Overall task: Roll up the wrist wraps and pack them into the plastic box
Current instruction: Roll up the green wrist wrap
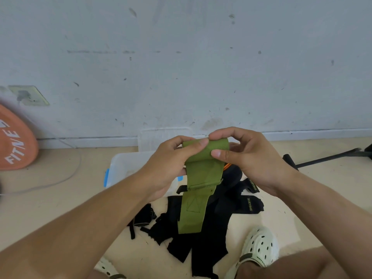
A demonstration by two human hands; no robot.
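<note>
I hold an olive green wrist wrap (202, 174) in the air in front of me. Its upper end is wound into a short roll, and the loose tail hangs down to about knee height. My left hand (171, 158) grips the roll's left end, thumb lying across the top. My right hand (245, 154) pinches the roll's right end between thumb and fingers. Beneath, a heap of black wrist wraps (203, 228) lies on the floor. The clear plastic box (120, 168) with blue latches stands behind my left hand, mostly hidden.
The box's clear lid (161, 137) leans on the wall behind. An orange weight plate (14, 141) stands at the far left, with a white cable (66, 176) trailing over the floor. A black bar (326, 156) lies at right. My white clogs (259, 246) are at the bottom.
</note>
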